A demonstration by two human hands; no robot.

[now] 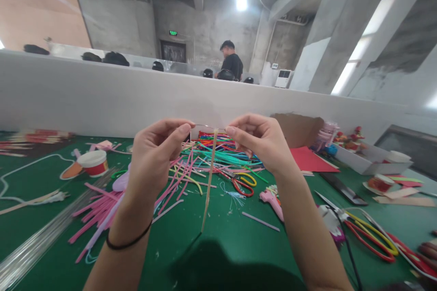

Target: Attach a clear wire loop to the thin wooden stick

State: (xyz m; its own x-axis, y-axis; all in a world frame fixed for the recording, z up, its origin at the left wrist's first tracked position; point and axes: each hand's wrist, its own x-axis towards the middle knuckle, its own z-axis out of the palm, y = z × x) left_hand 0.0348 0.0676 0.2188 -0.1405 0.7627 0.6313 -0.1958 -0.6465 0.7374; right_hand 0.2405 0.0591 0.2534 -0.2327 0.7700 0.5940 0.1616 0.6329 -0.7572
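From afar, I had the left hand (pixel 153 159) and right hand (pixel 262 142) pinching the wire (pixel 205 126) either side of the stick's (pixel 210 175) top, seemingly to steady it near upright over the table (pixel 235 227).

L hand (pixel 155 157) & R hand (pixel 264 142) up fwd, slightly apart, both pinching.

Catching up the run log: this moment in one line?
left hand: pinches thin wire; right hand: pinches thin wire; tan stick: top at wire
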